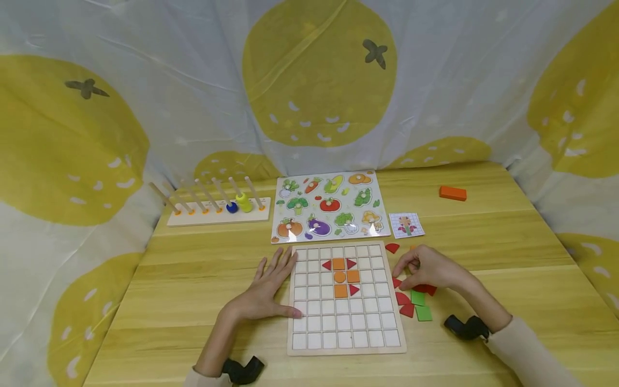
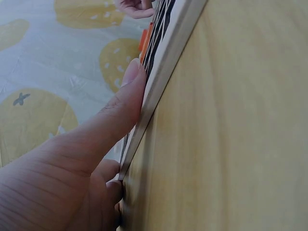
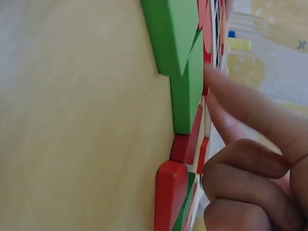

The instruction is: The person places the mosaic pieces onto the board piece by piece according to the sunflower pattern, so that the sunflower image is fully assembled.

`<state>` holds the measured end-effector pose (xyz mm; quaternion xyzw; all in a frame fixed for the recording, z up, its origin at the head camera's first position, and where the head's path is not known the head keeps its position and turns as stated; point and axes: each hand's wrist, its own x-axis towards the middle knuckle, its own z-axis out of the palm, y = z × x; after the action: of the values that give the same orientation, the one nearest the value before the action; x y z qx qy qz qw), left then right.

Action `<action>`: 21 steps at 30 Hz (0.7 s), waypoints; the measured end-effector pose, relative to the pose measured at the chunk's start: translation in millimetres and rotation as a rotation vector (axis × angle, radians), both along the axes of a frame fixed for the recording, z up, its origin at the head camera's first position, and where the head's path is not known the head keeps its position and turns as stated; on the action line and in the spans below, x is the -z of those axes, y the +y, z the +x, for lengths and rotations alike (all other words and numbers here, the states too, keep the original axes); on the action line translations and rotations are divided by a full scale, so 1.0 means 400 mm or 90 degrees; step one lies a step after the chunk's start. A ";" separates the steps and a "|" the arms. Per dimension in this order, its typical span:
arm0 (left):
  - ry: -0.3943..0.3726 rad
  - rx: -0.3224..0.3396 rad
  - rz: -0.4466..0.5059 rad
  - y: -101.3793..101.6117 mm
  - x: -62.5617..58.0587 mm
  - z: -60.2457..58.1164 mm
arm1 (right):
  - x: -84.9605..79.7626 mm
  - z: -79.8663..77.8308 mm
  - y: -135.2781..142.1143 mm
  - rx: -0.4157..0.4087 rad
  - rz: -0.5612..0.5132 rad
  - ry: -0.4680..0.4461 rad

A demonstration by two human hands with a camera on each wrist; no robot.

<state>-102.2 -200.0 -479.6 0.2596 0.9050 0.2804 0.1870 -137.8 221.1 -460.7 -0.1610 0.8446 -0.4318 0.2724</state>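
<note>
A wooden grid board (image 1: 343,323) bears several orange squares, an orange circle (image 1: 339,277) and red triangles (image 1: 354,290) near its upper middle. My left hand (image 1: 263,293) lies spread along the board's left edge, thumb over the rim. In the left wrist view that thumb (image 2: 122,98) presses on the board's side. Just off the right edge, my right hand (image 1: 430,267) pinches a small red piece (image 1: 396,282) between thumb and index finger, the other fingers curled. Its full shape is hidden. Below it lie red quarter-circles (image 1: 402,299) and green squares (image 1: 423,313).
Behind the board lies a vegetable puzzle (image 1: 330,205), with a small pattern card (image 1: 406,224) to its right. A peg rack (image 1: 220,211) with blue and yellow beads stands at the back left. An orange block (image 1: 453,193) sits back right. A patterned cloth (image 1: 203,80) hangs behind.
</note>
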 end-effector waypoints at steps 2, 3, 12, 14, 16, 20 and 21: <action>-0.002 -0.001 0.003 0.000 0.000 0.000 | 0.000 0.000 -0.002 0.001 0.000 0.002; -0.003 -0.002 0.003 0.000 0.001 0.000 | 0.000 0.001 -0.003 0.002 0.002 0.004; -0.006 -0.004 0.004 -0.001 0.003 0.001 | -0.001 -0.008 -0.015 0.035 0.032 0.009; -0.006 -0.006 0.004 -0.002 0.003 0.002 | 0.001 -0.011 -0.012 0.048 0.040 0.005; -0.007 -0.007 0.004 -0.002 0.002 0.002 | 0.002 -0.013 -0.009 0.053 0.046 0.009; -0.005 -0.004 0.003 -0.001 0.000 0.001 | 0.003 -0.014 -0.008 0.058 0.054 0.027; -0.005 -0.004 0.003 0.000 0.000 0.000 | 0.003 -0.015 -0.010 0.056 0.055 0.033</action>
<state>-102.1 -200.1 -479.6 0.2560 0.9044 0.2840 0.1894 -143.7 217.1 -462.0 -0.1225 0.8755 -0.4023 0.2379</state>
